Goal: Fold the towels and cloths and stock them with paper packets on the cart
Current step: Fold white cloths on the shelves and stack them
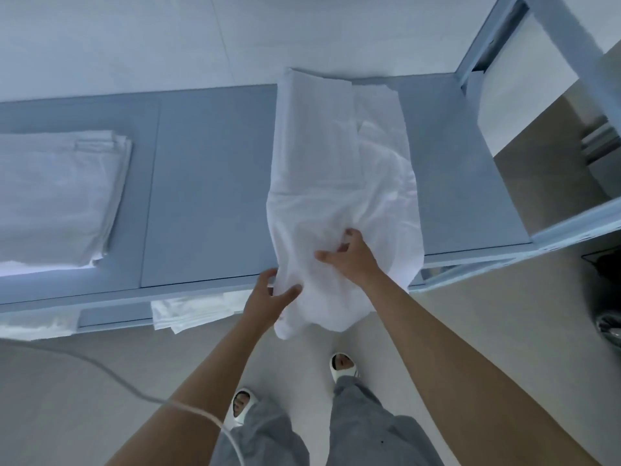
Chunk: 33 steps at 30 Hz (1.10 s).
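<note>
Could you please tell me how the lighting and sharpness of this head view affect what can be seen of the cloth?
Head view: a cool bluish cast; the white cloth is bright, its folds faint; the left hand and right hand gripping it are slightly soft; the wide lens bends the cart top edges; the folded stack at left is washed out.

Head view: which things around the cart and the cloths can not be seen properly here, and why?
- Cloth: the hanging end hides the cart's front edge behind it.
- Lower shelf: the cart top covers all but a strip; the cloths there show only edges.
- Folded stack: cut off by the left edge.
- Paper packets: none in view.
- Dark object: cut off by the right edge, unidentifiable.
- Left hand: cloth hides its fingers.
</note>
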Tool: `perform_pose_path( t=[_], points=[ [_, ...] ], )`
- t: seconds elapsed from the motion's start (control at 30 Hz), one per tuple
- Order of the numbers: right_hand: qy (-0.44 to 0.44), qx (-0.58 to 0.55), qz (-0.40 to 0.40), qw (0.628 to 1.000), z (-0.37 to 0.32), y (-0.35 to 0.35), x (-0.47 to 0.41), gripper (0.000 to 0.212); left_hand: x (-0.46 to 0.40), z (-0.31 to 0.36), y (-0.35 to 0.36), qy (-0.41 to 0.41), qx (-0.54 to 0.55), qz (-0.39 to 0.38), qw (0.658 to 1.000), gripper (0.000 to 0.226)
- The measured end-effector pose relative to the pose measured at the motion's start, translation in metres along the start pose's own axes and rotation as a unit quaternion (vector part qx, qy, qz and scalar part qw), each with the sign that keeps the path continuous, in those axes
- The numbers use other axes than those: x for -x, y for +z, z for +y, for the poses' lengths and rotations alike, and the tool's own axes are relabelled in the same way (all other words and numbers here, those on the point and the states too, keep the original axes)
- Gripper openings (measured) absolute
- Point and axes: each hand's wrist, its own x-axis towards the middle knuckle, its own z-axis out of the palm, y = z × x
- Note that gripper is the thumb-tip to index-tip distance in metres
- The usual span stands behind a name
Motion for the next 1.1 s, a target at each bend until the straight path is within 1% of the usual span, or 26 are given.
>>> perform_pose_path(
  t=[0.07, 0.13, 0.23, 0.27, 0.3, 0.33, 0.37, 0.4, 0.43, 0.47, 0.5, 0.53, 0.57, 0.6, 0.67, 0.73, 0.77, 0.8, 0.83, 0.9, 0.93, 0.97, 1.0, 1.03, 1.07, 1.1],
  points=[
    [-0.026, 0.067, -0.021, 0.997, 0.0, 0.006, -0.001, 0.099, 0.0, 0.003, 0.004, -0.006, 0.025, 0.007, 1.0, 0.072],
    [-0.049, 0.071, -0.048, 0.995, 0.002, 0.003, 0.001, 0.079, -0.002, 0.007, 0.008, -0.025, 0.058, -0.032, 0.997, 0.074],
    [-0.052, -0.031, -0.118, 0.991, 0.012, -0.014, 0.005, 0.047, -0.003, 0.012, 0.013, -0.066, 0.145, -0.093, 0.983, 0.073],
    [-0.041, -0.076, -0.109, 0.99, 0.017, -0.022, 0.005, 0.039, -0.006, 0.015, 0.013, -0.074, 0.154, -0.099, 0.98, 0.072],
    [-0.034, -0.111, -0.059, 0.991, 0.024, -0.03, 0.005, 0.032, -0.01, 0.018, 0.013, -0.081, 0.155, -0.096, 0.98, 0.069],
    [-0.029, -0.119, 0.03, 0.992, 0.032, -0.04, 0.005, 0.027, -0.013, 0.02, 0.013, -0.086, 0.149, -0.086, 0.981, 0.062],
    [-0.022, -0.094, 0.138, 0.986, 0.044, -0.051, 0.005, 0.028, -0.015, 0.023, 0.013, -0.085, 0.122, -0.072, 0.986, 0.053],
    [-0.006, -0.062, 0.231, 0.971, 0.057, -0.061, 0.006, 0.033, -0.017, 0.024, 0.014, -0.076, 0.073, -0.057, 0.993, 0.046],
    [0.023, -0.042, 0.298, 0.953, 0.07, -0.071, 0.008, 0.041, -0.019, 0.023, 0.016, -0.068, 0.017, -0.043, 0.997, 0.042],
    [0.061, -0.051, 0.328, 0.942, 0.082, -0.078, 0.011, 0.051, -0.021, 0.022, 0.018, -0.066, -0.034, -0.029, 0.997, 0.041],
    [0.094, -0.084, 0.323, 0.938, 0.093, -0.082, 0.014, 0.061, -0.021, 0.022, 0.021, -0.07, -0.073, -0.015, 0.995, 0.041],
    [0.111, -0.124, 0.298, 0.94, 0.101, -0.084, 0.016, 0.07, -0.021, 0.022, 0.024, -0.077, -0.097, -0.001, 0.992, 0.04],
    [0.108, -0.163, 0.268, 0.943, 0.106, -0.083, 0.017, 0.075, -0.021, 0.023, 0.027, -0.081, -0.104, 0.018, 0.991, 0.038],
    [0.099, -0.197, 0.241, 0.945, 0.107, -0.081, 0.018, 0.079, -0.021, 0.023, 0.031, -0.086, -0.093, 0.043, 0.991, 0.036],
    [0.089, -0.229, 0.21, 0.946, 0.105, -0.081, 0.018, 0.081, -0.018, 0.024, 0.04, -0.104, 0.025, 0.072, 0.992, 0.035],
    [0.091, -0.193, 0.193, 0.958, 0.096, -0.09, 0.017, 0.071, -0.008, 0.027, 0.038, -0.114, 0.106, 0.076, 0.985, 0.036],
    [0.083, -0.178, 0.19, 0.962, 0.089, -0.1, 0.015, 0.058, -0.004, 0.031, 0.034, -0.103, 0.126, 0.08, 0.983, 0.036],
    [0.058, -0.172, 0.196, 0.964, 0.081, -0.111, 0.012, 0.044, -0.002, 0.034, 0.027, -0.069, 0.146, 0.095, 0.982, 0.034],
    [0.018, -0.172, 0.215, 0.961, 0.072, -0.122, 0.011, 0.035, 0.001, 0.037, 0.019, -0.017, 0.173, 0.119, 0.978, 0.036],
    [-0.077, -0.169, 0.267, 0.946, 0.052, -0.139, 0.009, 0.028, 0.01, 0.044, 0.011, 0.076, 0.224, 0.163, 0.958, 0.037],
    [-0.116, -0.158, 0.284, 0.939, 0.045, -0.142, 0.009, 0.026, 0.012, 0.043, 0.015, 0.08, 0.213, 0.179, 0.957, 0.039],
    [-0.136, -0.139, 0.283, 0.939, 0.042, -0.141, 0.007, 0.024, 0.012, 0.037, 0.022, 0.046, 0.169, 0.189, 0.966, 0.041],
    [-0.122, -0.114, 0.262, 0.951, 0.042, -0.137, 0.003, 0.025, 0.009, 0.027, 0.032, -0.019, 0.124, 0.184, 0.975, 0.039],
    [-0.072, -0.075, 0.22, 0.97, 0.048, -0.133, -0.001, 0.03, 0.007, 0.016, 0.041, -0.094, 0.105, 0.162, 0.977, 0.039],
    [0.001, -0.024, 0.167, 0.986, 0.055, -0.131, -0.004, 0.037, 0.006, 0.006, 0.046, -0.151, 0.101, 0.128, 0.975, 0.038],
    [0.065, 0.022, 0.122, 0.99, 0.064, -0.13, -0.006, 0.044, 0.004, -0.003, 0.047, -0.18, 0.105, 0.099, 0.973, 0.038]
  ],
)
